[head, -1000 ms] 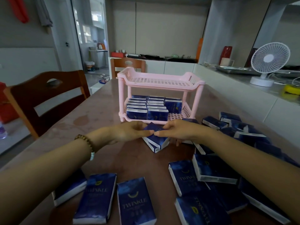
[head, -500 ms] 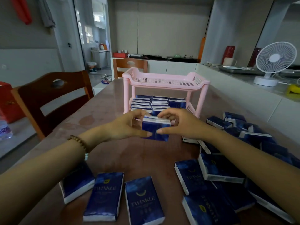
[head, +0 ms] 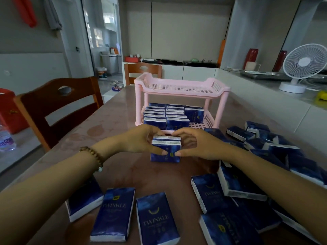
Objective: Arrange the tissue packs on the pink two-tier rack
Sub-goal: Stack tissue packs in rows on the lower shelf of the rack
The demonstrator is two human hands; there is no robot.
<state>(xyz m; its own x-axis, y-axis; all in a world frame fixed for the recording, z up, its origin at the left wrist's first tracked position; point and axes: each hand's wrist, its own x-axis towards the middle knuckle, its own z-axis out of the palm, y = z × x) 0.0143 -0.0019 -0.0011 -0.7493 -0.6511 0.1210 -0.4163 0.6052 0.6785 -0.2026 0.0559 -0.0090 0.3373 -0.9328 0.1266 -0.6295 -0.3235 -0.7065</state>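
The pink two-tier rack (head: pixel 182 88) stands mid-table. Its top tier is bare; its bottom tier carries several dark blue tissue packs (head: pixel 166 117) upright in rows, with free grid at the right. Just in front of the rack, two upright tissue packs (head: pixel 165 153) are pressed together between my left hand (head: pixel 141 139) and my right hand (head: pixel 195 145), thumbs on the near face. More packs lie loose on the table: three (head: pixel 113 213) flat at the near left, and a heap (head: pixel 261 156) along the right side.
A brown wooden chair (head: pixel 58 106) stands at the table's left edge and another chair (head: pixel 143 70) behind the rack. A white counter on the right carries a small white fan (head: pixel 304 65). A water bottle (head: pixel 6 138) sits at far left.
Both hands lifted the two packs off the table, turned them upright and carried them a little toward the rack. The view also shifted closer.
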